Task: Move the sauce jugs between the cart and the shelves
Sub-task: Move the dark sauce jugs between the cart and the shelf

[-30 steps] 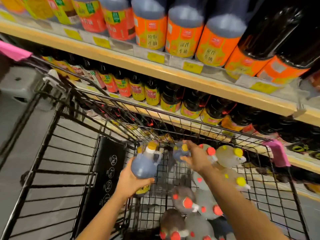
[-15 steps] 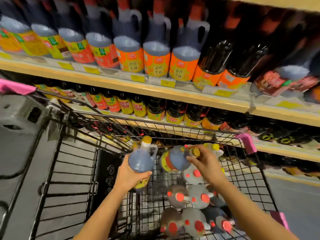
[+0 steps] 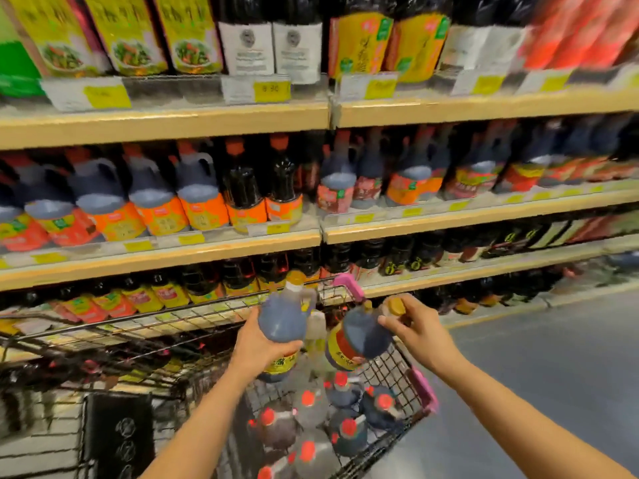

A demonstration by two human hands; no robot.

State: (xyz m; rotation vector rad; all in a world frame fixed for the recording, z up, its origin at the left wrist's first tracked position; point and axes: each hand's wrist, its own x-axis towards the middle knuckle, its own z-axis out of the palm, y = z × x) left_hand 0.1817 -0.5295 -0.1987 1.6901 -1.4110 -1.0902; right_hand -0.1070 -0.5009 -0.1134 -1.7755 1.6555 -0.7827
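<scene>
Two jugs are up in the air over the cart (image 3: pixel 420 392): the left hand (image 3: pixel 257 347) is wrapped around the belly of a dark sauce jug (image 3: pixel 283 318), held upright with its yellow cap on top, and the right hand (image 3: pixel 420 331) pinches the yellow-capped neck of a second jug (image 3: pixel 359 335), which hangs tilted, its yellow and red label turned down and to the left. The two jugs sit just beside each other, between the hands, with a pale bottle (image 3: pixel 316 331) showing in the gap behind them. Below, in the cart basket, lie more jugs with red caps (image 3: pixel 307 397); about eight caps can be counted, but the pile is blurred and the nearest ones are cut off by the bottom edge. The left part of the cart is a smear of dark wire. Behind, three shelf levels (image 3: pixel 162 248) are packed with dark bottles and handled jugs with orange labels (image 3: pixel 202 210); motion blur makes the labels and yellow price tags (image 3: pixel 271 91) unreadable, and the rows run out of view at both sides, too many to count.
</scene>
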